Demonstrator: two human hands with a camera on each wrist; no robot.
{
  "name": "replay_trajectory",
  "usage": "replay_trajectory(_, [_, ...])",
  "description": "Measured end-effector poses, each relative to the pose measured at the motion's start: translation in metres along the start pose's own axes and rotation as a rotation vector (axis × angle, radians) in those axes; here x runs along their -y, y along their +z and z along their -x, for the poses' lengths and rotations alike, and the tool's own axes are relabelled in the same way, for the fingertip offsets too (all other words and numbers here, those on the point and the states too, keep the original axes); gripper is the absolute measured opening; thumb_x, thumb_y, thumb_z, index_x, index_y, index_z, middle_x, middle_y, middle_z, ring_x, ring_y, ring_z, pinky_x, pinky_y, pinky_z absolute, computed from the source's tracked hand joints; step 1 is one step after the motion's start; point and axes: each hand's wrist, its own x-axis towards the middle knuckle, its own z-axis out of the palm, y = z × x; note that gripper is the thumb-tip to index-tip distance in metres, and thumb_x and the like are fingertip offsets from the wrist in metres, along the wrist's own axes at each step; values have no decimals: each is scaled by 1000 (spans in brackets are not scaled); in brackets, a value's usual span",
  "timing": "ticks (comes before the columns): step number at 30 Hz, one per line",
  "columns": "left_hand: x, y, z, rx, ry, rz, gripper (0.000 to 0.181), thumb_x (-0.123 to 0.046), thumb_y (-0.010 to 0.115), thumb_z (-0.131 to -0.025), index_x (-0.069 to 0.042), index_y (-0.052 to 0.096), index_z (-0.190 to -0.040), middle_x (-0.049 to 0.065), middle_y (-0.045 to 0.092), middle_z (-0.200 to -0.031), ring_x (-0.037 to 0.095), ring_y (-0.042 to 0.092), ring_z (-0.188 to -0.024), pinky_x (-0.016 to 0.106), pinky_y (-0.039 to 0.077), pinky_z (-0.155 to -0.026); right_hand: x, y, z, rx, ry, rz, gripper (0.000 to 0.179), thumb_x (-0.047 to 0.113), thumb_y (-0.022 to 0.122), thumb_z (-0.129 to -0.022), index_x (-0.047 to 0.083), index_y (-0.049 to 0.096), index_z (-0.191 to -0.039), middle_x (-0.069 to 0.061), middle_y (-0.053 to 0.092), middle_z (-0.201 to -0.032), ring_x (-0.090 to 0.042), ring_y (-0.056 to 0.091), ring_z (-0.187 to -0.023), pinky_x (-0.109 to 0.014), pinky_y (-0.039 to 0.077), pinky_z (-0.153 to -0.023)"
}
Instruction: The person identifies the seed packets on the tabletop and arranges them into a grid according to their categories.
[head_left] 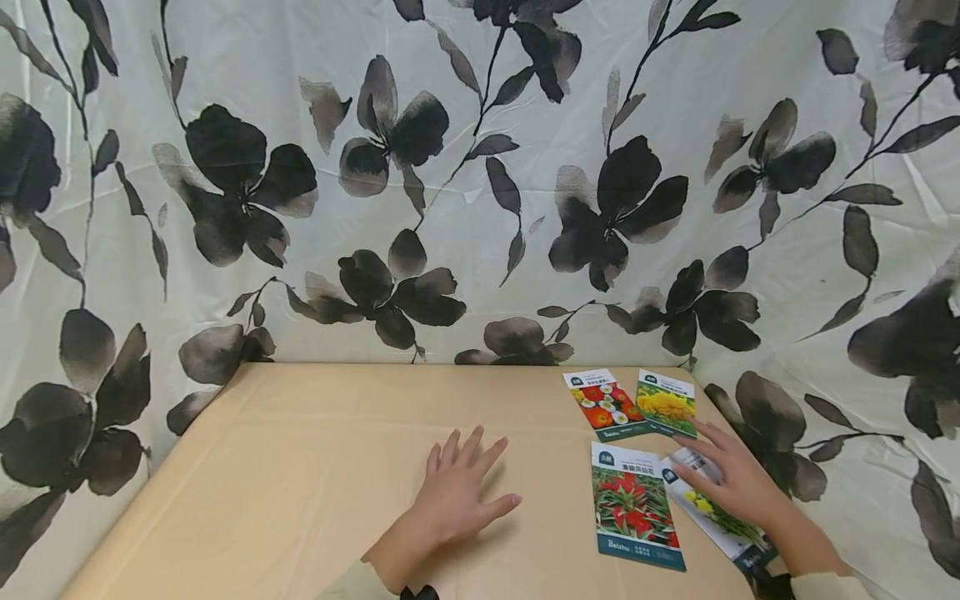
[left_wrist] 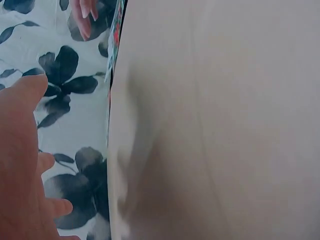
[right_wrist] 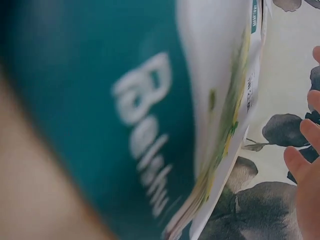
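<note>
My right hand [head_left: 723, 475] hovers over a flower seed packet [head_left: 712, 508] with yellow blooms and green stems, its fingers loosely spread. In the right wrist view that packet [right_wrist: 145, 125] fills much of the picture, while the fingers [right_wrist: 305, 170] stand apart from it at the right edge. Beside it lies a red-flower seed packet [head_left: 636, 508]. Farther back, a packet with a yellow flower cluster [head_left: 663, 404] overlaps one with red, orange and white flowers [head_left: 606, 407]. My left hand [head_left: 457, 500], fingers spread and holding nothing, is over the tan tabletop.
The tan table [head_left: 300, 467] ends at the back and right against a white curtain [head_left: 480, 208] printed with dark flowers. All the packets are gathered near the table's right edge.
</note>
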Motion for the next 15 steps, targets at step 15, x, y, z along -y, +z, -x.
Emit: replay_trajectory(15, [-37,18,-12,89,80,-19,77,-72,54,-92,-37,38,-158,10,27,-169,48,20,-155,74,15,-117,-5,0,12,60,14,9,63,58,75,-86,15,69,-132,-24,45,-153,-51,38,-137,-79,32,-100])
